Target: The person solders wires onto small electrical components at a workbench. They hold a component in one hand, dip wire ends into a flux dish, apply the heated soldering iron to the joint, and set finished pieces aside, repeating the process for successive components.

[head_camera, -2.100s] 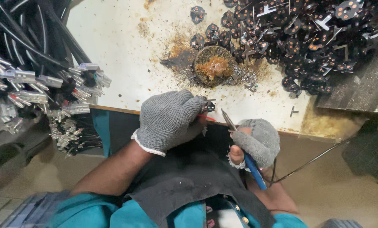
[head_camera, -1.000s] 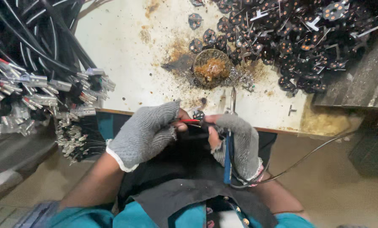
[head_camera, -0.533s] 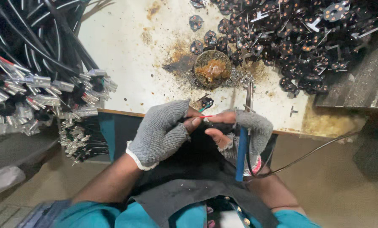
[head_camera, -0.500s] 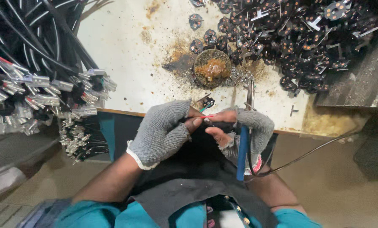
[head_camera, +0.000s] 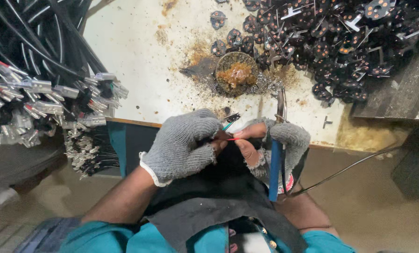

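Both hands wear grey knit gloves and meet at the near edge of a stained white worktop (head_camera: pixel 139 56). My left hand (head_camera: pixel 183 143) pinches a small black plug part with red and green wires (head_camera: pixel 229 126). My right hand (head_camera: pixel 277 147) touches the same wires with bare fingertips. It also grips a blue-handled soldering iron (head_camera: pixel 275 161), whose metal tip points up over the worktop edge.
A round tin of brown flux (head_camera: pixel 236 74) sits just beyond the hands. A heap of small black round parts (head_camera: pixel 331 33) fills the far right. Bundles of black cables with metal terminals (head_camera: pixel 45 98) hang at the left. A dark cord (head_camera: pixel 345 171) trails right.
The right hand swung the iron from pointing away to upright and came in to meet the left hand. Both now hold the wired part between their fingertips.
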### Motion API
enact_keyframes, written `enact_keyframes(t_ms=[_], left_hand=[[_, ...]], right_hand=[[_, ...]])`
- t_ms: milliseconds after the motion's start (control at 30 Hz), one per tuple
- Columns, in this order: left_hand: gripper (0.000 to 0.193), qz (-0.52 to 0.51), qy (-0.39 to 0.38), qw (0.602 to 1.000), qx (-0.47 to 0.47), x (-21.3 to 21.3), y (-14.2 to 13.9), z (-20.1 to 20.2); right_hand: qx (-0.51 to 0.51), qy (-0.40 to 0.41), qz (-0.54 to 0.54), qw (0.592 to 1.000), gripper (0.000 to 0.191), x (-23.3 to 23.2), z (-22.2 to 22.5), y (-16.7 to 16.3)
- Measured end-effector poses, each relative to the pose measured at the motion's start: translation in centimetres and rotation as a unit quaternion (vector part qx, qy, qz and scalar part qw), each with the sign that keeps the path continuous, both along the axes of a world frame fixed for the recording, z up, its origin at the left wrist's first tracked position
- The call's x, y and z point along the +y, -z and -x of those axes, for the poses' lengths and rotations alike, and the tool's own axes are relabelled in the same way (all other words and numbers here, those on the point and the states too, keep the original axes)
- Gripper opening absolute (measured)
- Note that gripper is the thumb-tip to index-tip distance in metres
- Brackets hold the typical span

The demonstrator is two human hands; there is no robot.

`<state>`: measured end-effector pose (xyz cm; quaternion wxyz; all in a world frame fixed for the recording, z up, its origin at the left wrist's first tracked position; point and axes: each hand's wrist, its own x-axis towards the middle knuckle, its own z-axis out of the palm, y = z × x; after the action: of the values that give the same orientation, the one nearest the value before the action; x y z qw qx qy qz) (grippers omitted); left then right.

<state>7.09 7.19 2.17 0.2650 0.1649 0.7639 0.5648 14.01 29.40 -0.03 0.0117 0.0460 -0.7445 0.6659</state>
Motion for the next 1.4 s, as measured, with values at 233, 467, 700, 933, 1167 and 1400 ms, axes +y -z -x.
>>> enact_keyframes(t_ms=[233, 467, 700, 933, 1167, 1400], left_hand=[[0.017, 0.007, 0.007, 0.996, 0.083, 0.1, 0.4, -0.3], [0.016, 0.033, 0.034, 0.992, 0.113, -0.1, 1.0, -0.5], [0.016, 0.050, 0.001, 0.992, 0.113, 0.5, 1.3, -0.9], [0.019, 0.090, -0.025, 0.984, 0.153, 0.9, 2.1, -1.6], [0.016, 0.047, -0.114, 0.969, 0.213, 1.1, -0.1, -2.0], [0.015, -0.003, -0.230, 0.947, 0.223, 0.5, 0.7, 3.6]], right_hand=[[-0.053, 0.044, 0.055, 0.996, 0.031, -0.9, 0.7, -1.5], [-0.060, 0.012, -0.093, 0.994, 0.014, -0.1, 0.8, -1.9], [-0.055, 0.054, 0.041, 0.996, 0.032, -1.3, 0.7, -1.2], [-0.070, 0.053, -0.143, 0.986, 0.011, -1.1, -0.2, -2.5], [0.058, 0.058, -0.078, 0.994, 0.024, -1.9, 0.1, -2.9], [0.056, 0.089, -0.294, 0.950, 0.011, -1.1, 3.2, -1.6]])
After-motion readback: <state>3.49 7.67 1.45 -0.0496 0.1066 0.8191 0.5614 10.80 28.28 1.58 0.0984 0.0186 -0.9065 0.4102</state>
